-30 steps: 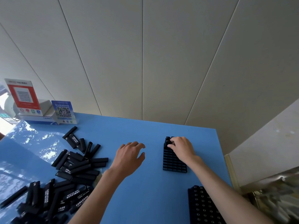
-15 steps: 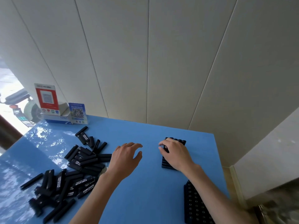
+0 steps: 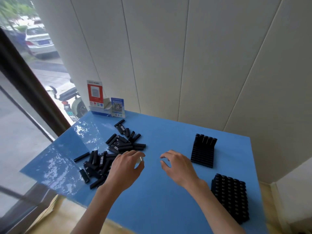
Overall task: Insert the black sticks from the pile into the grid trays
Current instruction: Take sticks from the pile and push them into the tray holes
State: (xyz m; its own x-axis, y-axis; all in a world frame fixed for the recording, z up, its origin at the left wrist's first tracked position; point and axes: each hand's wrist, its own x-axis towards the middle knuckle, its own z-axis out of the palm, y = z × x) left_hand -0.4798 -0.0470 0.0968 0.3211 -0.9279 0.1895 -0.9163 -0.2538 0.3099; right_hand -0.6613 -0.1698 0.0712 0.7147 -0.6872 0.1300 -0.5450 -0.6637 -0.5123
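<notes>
2 bare hands hover over the blue table top (image 3: 152,200): left hand (image 3: 125,169) loosely curled at the pile of short black plastic sticks (image 3: 109,154), grip unclear; right hand (image 3: 177,166) relaxed, empty. full black grid tray (image 3: 230,196) nearest, far black grid tray (image 3: 203,152) holds 1 back row. step looks like fetching; next: pinch 1 stick, carry to far tray.

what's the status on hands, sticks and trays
Left hand open at pile. Right hand open, empty. Far tray one row filled. Nothing in the way.

two grid trays (image 3: 202,154), two hands (image 3: 125,171), one stick pile (image 3: 109,154)
</notes>
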